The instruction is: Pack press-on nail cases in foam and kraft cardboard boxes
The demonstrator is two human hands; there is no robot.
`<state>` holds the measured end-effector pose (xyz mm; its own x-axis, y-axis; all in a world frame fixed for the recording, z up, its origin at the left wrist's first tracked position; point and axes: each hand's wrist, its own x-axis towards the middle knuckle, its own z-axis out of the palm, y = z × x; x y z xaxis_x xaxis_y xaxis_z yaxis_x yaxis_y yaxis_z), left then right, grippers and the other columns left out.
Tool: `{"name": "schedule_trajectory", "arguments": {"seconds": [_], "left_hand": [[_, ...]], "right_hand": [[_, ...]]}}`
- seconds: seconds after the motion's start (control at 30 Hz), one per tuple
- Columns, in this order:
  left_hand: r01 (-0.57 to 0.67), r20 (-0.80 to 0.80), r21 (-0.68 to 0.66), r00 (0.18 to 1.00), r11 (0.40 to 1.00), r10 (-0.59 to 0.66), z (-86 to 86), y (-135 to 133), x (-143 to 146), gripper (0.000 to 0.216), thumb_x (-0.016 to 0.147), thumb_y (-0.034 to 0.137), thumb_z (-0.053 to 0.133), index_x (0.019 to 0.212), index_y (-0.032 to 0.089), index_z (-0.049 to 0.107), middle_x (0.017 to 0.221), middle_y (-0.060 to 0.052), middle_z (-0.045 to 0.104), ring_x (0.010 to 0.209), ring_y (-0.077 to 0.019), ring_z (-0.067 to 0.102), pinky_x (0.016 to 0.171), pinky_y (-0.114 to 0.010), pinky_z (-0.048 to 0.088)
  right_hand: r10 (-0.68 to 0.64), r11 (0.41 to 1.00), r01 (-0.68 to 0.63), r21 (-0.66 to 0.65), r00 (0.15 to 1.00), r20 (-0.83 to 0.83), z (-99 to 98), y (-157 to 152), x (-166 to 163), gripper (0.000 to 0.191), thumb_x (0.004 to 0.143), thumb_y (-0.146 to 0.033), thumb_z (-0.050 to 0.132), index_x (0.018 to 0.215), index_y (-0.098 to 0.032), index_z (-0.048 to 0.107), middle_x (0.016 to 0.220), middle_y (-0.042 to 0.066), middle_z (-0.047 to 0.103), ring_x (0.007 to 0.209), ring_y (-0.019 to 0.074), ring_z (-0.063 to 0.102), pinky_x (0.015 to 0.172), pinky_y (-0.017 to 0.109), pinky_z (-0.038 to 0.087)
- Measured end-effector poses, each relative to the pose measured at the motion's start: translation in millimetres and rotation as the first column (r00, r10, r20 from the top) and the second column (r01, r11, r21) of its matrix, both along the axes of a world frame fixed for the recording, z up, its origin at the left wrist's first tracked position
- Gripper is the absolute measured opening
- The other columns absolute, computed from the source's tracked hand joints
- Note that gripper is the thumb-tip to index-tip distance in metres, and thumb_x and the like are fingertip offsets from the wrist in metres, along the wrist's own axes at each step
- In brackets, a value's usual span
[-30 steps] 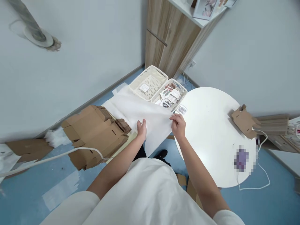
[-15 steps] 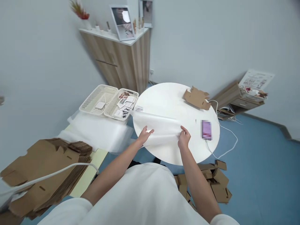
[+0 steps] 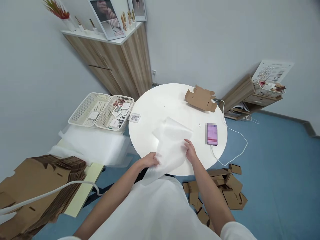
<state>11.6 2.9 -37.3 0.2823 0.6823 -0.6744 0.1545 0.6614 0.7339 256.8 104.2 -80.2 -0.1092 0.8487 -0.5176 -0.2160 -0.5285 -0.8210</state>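
A thin, translucent white packing sheet [image 3: 171, 146] lies partly folded over the front of the round white table [image 3: 155, 100], its lower corner hanging toward my shirt. My left hand [image 3: 150, 160] is closed on the sheet's lower left edge, thumb on top. At the right edge, my right hand [image 3: 190, 150] has its fingers bent round the sheet's border, with the fingertips partly hidden. A small clear pack [image 3: 135, 117] with rows of little pieces rests at the table's left rim. A flat unfolded cardboard box [image 3: 201, 99] lies at the back right.
A pixelated purple device [image 3: 212, 134] with a white cable lies on the table's right. Two white baskets [image 3: 82, 121] stand at left, near more white sheets [image 3: 95, 143] and stacked flat cardboard [image 3: 47, 180]. Folded boxes [image 3: 232, 190] sit on the floor at right. A cabinet [image 3: 110, 63] stands behind.
The sheet has gone from stretched out sideways to folded and turned in front of me. My left hand has moved down to its lower edge. The view has shifted, and the clear pack is now uncovered.
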Motion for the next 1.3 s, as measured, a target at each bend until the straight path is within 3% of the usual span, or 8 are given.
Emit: {"name": "schedule_trajectory", "arguments": {"seconds": [0.27,0.47,0.57,0.73,0.87,1.03,1.17,1.3], "left_hand": [[0.095,-0.122,0.001,0.988,0.996,-0.094,-29.4,6,-11,0.033,0.056,0.012,0.06,0.088,0.014,0.06,0.06,0.002,0.057,0.052,-0.0104,0.052,0.048,-0.02,0.038],[-0.066,-0.102,0.106,0.992,0.992,0.077,-30.6,28,-12,0.034,0.065,0.019,0.057,0.099,0.016,0.057,0.071,0.0,0.061,0.058,-0.0105,0.055,0.053,-0.021,0.041],[-0.222,-0.155,0.103,0.959,0.969,0.237,-33.1,41,-9,0.038,0.07,0.022,0.055,0.107,0.015,0.052,0.078,-0.002,0.062,0.063,-0.0116,0.058,0.058,-0.022,0.044],[-0.296,-0.31,0.124,0.895,0.947,0.321,-42.0,53,-2,0.033,0.074,0.024,0.053,0.105,0.016,0.051,0.084,-0.005,0.063,0.066,-0.0136,0.06,0.061,-0.024,0.046],[-0.225,-0.451,0.18,0.846,0.958,0.283,-49.4,59,0,0.036,0.074,0.023,0.053,0.109,0.017,0.047,0.088,-0.005,0.063,0.062,-0.014,0.061,0.064,-0.027,0.046],[-0.151,-0.617,0.354,0.704,0.923,0.352,-51.8,60,0,0.055,0.076,0.025,0.05,0.127,0.014,0.032,0.109,-0.012,0.057,0.095,-0.0211,0.059,0.082,-0.033,0.044],[0.221,-0.698,0.602,0.613,0.767,0.371,-48.1,45,1,0.061,0.079,0.031,0.047,0.134,0.014,0.026,0.134,-0.015,0.038,0.125,-0.0263,0.034,0.098,-0.041,0.032],[0.631,-0.816,0.504,0.572,0.59,0.086,-48.5,27,4,0.049,0.08,0.03,0.045,0.128,0.021,0.039,0.138,-0.009,0.036,0.13,-0.0264,0.025,0.104,-0.044,0.022]], "right_hand": [[0.316,0.948,-0.315,0.031,0.949,-0.004,37.1,122,-25,0.042,0.063,-0.033,0.065,0.104,-0.025,0.057,0.103,0.003,0.06,0.076,0.0144,0.061,0.071,0.031,0.05],[0.139,0.81,-0.231,0.539,0.968,0.207,77.9,178,-49,0.058,0.063,-0.036,0.066,0.117,-0.025,0.049,0.122,0.005,0.051,0.103,0.0191,0.053,0.086,0.038,0.044],[0.063,0.786,-0.277,0.553,0.925,0.374,77.0,184,-43,0.062,0.068,-0.04,0.061,0.125,-0.024,0.041,0.13,0.008,0.044,0.112,0.0217,0.046,0.091,0.042,0.041],[-0.143,0.874,-0.285,0.393,0.621,0.77,45.3,137,-22,0.063,0.075,-0.038,0.051,0.132,-0.02,0.03,0.137,0.013,0.03,0.122,0.0266,0.034,0.098,0.048,0.032],[-0.166,0.759,-0.52,0.393,0.429,0.888,20.2,39,-22,0.055,0.08,-0.037,0.04,0.131,-0.015,0.033,0.135,0.014,0.035,0.126,0.0255,0.028,0.102,0.046,0.026],[0.169,0.475,-0.88,-0.019,0.07,0.983,-4.9,-70,-41,0.063,0.077,-0.045,0.048,0.133,-0.024,0.031,0.146,0.008,0.019,0.133,0.0278,0.016,0.103,0.047,0.019],[0.17,0.569,-0.808,-0.154,-0.068,0.983,-10.2,-86,-46,0.066,0.079,-0.049,0.043,0.137,-0.024,0.023,0.148,0.01,0.01,0.134,0.0297,0.008,0.103,0.051,0.009],[0.196,0.601,-0.775,-0.196,-0.094,0.976,-4.0,-68,-38,0.069,0.078,-0.053,0.043,0.137,-0.025,0.022,0.148,0.01,0.007,0.134,0.0306,0.006,0.103,0.051,0.009]]}}
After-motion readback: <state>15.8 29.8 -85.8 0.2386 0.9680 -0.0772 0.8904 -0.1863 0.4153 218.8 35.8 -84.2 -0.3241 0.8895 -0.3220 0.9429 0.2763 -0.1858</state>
